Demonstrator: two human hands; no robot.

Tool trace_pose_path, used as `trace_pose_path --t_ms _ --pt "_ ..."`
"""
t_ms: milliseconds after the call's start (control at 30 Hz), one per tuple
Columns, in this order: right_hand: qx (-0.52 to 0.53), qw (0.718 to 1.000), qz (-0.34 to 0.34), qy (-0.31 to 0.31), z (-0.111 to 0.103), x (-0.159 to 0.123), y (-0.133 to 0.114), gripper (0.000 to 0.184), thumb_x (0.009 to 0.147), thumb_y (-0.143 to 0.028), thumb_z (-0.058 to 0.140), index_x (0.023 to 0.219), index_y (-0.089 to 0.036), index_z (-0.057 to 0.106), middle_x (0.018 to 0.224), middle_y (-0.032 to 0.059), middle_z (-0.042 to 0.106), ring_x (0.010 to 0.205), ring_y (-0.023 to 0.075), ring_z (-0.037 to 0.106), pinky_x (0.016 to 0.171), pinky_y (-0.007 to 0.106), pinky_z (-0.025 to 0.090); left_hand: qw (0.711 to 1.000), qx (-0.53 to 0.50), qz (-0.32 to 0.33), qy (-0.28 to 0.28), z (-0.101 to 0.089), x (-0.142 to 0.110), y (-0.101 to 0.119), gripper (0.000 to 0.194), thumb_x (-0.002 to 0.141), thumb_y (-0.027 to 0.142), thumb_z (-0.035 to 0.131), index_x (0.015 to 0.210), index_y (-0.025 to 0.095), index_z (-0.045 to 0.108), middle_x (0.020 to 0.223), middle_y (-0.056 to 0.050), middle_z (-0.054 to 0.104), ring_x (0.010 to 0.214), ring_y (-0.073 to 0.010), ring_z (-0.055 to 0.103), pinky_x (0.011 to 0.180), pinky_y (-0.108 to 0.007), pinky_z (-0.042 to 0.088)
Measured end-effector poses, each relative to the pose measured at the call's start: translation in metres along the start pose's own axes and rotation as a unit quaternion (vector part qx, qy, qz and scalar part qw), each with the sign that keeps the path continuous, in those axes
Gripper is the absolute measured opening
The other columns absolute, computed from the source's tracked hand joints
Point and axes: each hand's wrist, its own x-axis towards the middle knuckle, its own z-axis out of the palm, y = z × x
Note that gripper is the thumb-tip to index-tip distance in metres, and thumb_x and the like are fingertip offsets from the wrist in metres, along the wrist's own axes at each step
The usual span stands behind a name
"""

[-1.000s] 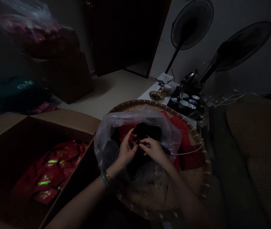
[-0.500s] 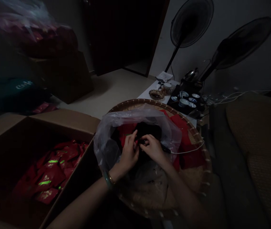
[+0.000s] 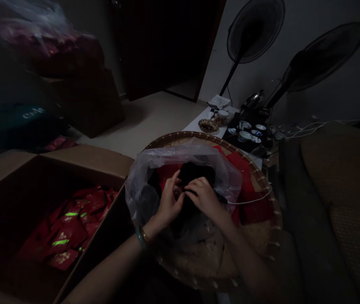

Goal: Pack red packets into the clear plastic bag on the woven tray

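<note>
Both hands meet over a clear plastic bag (image 3: 142, 162) lying open on a round woven bamboo tray (image 3: 195, 276). My left hand (image 3: 169, 202), with a green bangle (image 3: 141, 238) at the wrist, has its index finger raised and the other fingers curled inward. My right hand (image 3: 203, 196) pinches close beside the left thumb. What sits between the fingertips is too dark and small to name. Behind the left fingers shows red material (image 3: 167, 171) inside the bag, beside a black mass (image 3: 199, 171). A dark tool end with a white cord (image 3: 249, 202) lies right of my right hand.
A cardboard box (image 3: 81, 156) with shiny red packets (image 3: 72, 234) stands at the left. Red sheets (image 3: 249, 190) lie on the tray's right side. Behind are a tea tray with cups (image 3: 245, 136), two fans (image 3: 256, 29) and a bagged stack (image 3: 56, 46) on another box.
My left hand has turned slightly, its thumb now lower and apart from the fingers. My right fingers have straightened and flattened a little. The red material behind the left hand has shifted.
</note>
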Motion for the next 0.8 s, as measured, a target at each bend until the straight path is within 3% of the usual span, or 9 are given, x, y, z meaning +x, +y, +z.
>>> trace_pose_path --t_ms 133,233,333,567,700,800 --pt "0.016 1.0 -0.011 -0.011 0.0 -0.001 0.001 0.02 0.082 -0.021 0.054 0.1 -0.023 0.063 0.101 0.0078 0.053 0.1 0.0213 0.049 0.087 0.04 0.045 0.993 -0.088 -0.058 0.054 0.001 0.008 -0.001 0.068 0.071 0.011 0.055 0.133 0.029 0.033 0.104 -0.004 0.047 0.065 -0.0053 0.047 0.065 -0.02 0.043" --pt "0.051 0.997 -0.012 -0.062 0.004 -0.004 0.003 0.037 0.077 -0.02 0.06 0.113 -0.023 0.053 0.111 0.0075 0.047 0.103 0.0203 0.049 0.089 0.038 0.045 0.981 -0.138 -0.103 0.084 0.0 0.012 0.001 0.072 0.067 0.01 0.058 0.132 0.027 0.033 0.101 -0.003 0.049 0.062 -0.0041 0.047 0.064 -0.02 0.043" --pt "0.032 0.996 0.006 -0.08 0.008 -0.006 0.002 0.045 0.071 -0.012 0.062 0.113 -0.022 0.05 0.109 0.0064 0.045 0.098 0.0192 0.052 0.085 0.036 0.047 0.97 -0.171 -0.143 0.091 0.0 0.013 0.004 0.077 0.063 0.008 0.06 0.132 0.027 0.033 0.101 -0.004 0.05 0.059 -0.0032 0.047 0.059 -0.018 0.043" --pt "-0.073 0.996 -0.01 -0.047 0.008 -0.003 -0.014 0.031 0.073 -0.011 0.058 0.102 -0.021 0.053 0.1 0.0072 0.046 0.094 0.0213 0.05 0.076 0.036 0.05 0.962 -0.176 -0.171 0.122 -0.003 0.015 0.003 0.074 0.061 0.011 0.061 0.129 0.025 0.036 0.103 -0.005 0.051 0.059 -0.0025 0.047 0.055 -0.016 0.042" --pt "-0.06 0.998 0.0 0.006 0.011 -0.003 -0.014 0.034 0.077 -0.011 0.054 0.11 -0.019 0.05 0.099 0.0084 0.052 0.093 0.0216 0.05 0.078 0.037 0.049 0.959 -0.18 -0.186 0.118 -0.008 0.016 0.003 0.074 0.06 0.014 0.062 0.129 0.023 0.035 0.103 -0.004 0.05 0.061 -0.0031 0.049 0.057 -0.017 0.043" --pt "-0.041 0.999 -0.012 0.034 0.012 -0.004 -0.011 0.028 0.077 -0.014 0.056 0.105 -0.018 0.053 0.097 0.0083 0.056 0.095 0.0228 0.049 0.081 0.039 0.047 0.963 -0.174 -0.178 0.108 -0.009 0.015 0.003 0.073 0.061 0.015 0.062 0.128 0.024 0.036 0.102 -0.004 0.05 0.063 -0.0033 0.05 0.061 -0.018 0.044"
